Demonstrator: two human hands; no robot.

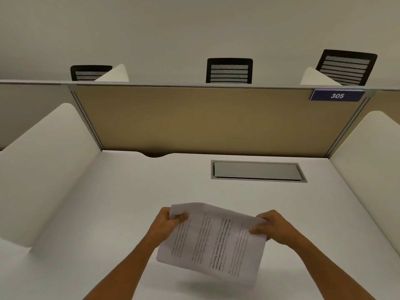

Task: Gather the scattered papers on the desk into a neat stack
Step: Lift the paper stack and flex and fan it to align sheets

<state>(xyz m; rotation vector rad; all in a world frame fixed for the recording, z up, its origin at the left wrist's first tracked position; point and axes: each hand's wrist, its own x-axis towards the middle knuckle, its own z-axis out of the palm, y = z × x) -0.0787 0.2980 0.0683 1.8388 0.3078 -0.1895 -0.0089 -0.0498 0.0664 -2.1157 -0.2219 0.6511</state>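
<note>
A bundle of printed white papers is held above the white desk, tilted, with its lower edge off the surface and a shadow beneath it. My left hand grips the bundle's upper left corner. My right hand pinches its right edge. The sheets lie roughly together, with text lines running sideways. No other loose paper shows on the desk.
A grey cable hatch is set into the desk at the back right. A tan partition closes the back, with a blue sign "305". White side dividers flank the desk. Three black chair backs stand beyond.
</note>
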